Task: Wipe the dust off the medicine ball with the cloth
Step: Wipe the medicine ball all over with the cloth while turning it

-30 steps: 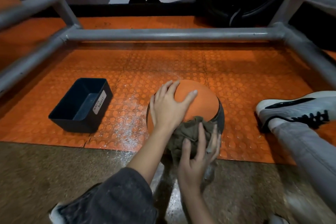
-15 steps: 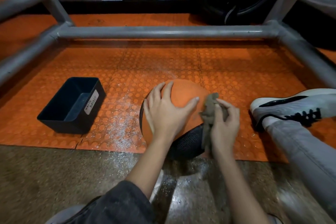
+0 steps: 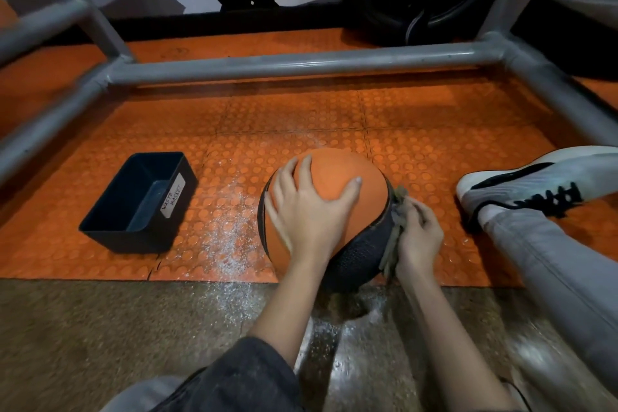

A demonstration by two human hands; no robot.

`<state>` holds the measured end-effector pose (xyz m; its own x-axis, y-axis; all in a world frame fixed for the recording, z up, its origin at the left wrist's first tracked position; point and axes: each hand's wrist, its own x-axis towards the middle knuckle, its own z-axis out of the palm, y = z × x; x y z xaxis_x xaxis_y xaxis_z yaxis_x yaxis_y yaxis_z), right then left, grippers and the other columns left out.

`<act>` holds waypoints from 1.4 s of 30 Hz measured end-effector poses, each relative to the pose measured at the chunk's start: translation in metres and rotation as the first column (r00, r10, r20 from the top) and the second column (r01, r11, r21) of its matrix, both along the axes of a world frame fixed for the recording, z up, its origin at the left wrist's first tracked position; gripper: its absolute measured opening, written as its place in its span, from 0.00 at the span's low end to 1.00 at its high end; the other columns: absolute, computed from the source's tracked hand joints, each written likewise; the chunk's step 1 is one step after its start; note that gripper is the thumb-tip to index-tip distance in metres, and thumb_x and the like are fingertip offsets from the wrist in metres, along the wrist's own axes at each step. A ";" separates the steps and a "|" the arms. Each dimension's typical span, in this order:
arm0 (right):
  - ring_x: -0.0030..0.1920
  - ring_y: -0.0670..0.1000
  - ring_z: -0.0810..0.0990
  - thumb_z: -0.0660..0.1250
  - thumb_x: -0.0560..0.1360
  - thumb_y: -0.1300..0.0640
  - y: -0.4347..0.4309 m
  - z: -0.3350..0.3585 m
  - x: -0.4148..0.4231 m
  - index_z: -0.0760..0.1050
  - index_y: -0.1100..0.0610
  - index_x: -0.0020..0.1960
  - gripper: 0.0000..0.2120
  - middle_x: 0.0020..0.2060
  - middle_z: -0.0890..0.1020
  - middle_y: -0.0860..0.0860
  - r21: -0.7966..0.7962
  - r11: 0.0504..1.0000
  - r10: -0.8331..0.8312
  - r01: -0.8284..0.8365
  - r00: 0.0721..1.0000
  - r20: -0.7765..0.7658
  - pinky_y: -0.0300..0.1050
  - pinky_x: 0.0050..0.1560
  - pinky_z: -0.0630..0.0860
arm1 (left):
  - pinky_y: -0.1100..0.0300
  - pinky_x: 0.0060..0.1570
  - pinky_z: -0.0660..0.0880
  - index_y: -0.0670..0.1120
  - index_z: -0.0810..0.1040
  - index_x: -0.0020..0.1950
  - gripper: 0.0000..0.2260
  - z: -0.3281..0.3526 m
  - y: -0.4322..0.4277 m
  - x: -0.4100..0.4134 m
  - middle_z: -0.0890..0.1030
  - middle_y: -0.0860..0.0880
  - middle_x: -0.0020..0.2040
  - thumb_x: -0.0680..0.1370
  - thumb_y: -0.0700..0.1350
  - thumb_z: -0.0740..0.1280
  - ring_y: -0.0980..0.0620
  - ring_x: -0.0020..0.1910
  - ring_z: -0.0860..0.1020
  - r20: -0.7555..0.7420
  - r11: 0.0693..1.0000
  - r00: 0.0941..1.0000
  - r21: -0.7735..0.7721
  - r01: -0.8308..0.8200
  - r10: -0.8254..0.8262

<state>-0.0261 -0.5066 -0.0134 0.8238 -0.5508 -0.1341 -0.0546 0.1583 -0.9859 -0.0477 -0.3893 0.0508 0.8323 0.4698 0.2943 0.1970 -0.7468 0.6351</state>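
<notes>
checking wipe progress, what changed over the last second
The right hand carried the cloth from the near face of the medicine ball round to its right side, where it now holds it bunched against the black panel; its fingers went from flat to curled. The left hand stayed spread on top of the ball, and the black bin kept its place.
</notes>
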 end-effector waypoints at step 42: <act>0.51 0.45 0.70 0.57 0.78 0.49 0.022 -0.012 -0.028 0.77 0.60 0.54 0.18 0.48 0.76 0.51 -0.425 0.888 -0.052 0.175 0.957 0.285 0.41 0.52 0.63 | 0.50 0.72 0.49 0.52 0.64 0.73 0.36 0.003 -0.001 0.017 0.64 0.52 0.72 0.69 0.67 0.65 0.51 0.72 0.58 -0.039 0.998 0.997 -0.011 -0.061 0.061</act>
<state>-0.0545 -0.4846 -0.0258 0.7233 -0.5930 0.3538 0.2037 -0.3064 -0.9299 -0.0312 -0.3902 0.0542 0.8126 0.5234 0.2566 0.2662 -0.7248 0.6355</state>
